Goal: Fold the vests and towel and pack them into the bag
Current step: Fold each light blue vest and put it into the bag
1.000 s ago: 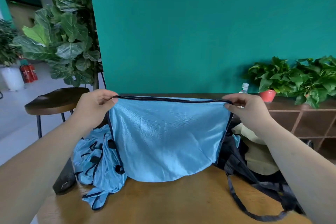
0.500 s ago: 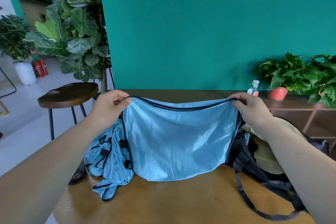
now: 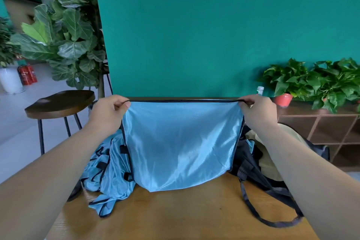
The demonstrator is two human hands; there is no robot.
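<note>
Vest [image 3: 181,142] held up over the wooden table [image 3: 175,216]

The light blue, shiny vest hangs as a flat panel, and its dark-piped top edge is pulled into a straight line between two hands. The left hand [image 3: 109,113] pinches the left corner with curled fingers and thumb. The right hand [image 3: 257,111] grips the right corner the same way. The vest's lower edge touches the tabletop near the middle.

The table is warm, yellow-brown wood with visible grain, and its near part is bare. On its left side, just beside the hanging vest, lies a crumpled heap of blue vests [image 3: 109,171] with black trim, which spills toward the table's left edge. On the right side sits a dark bag [image 3: 251,161], and one long strap [image 3: 253,210] loops out across the wood toward the near edge. A pale yellow cloth [image 3: 268,161] rests against the bag, but the right forearm hides too much to tell whether it is inside.

Behind the table stands a flat teal wall [image 3: 194,35]. To its left a tall fiddle-leaf plant [image 3: 68,35] rises beside a round dark wooden stool [image 3: 58,101] on thin black legs. Farther back on the pale grey floor [image 3: 15,132] are a white planter [image 3: 10,84] and two red fire extinguishers [image 3: 27,74]. To the right, a low wooden shelf unit [image 3: 321,122] runs along the wall. On it are leafy green plants [image 3: 288,78], one of them in a red pot [image 3: 283,99], and a small capped bottle [image 3: 260,90].
</note>
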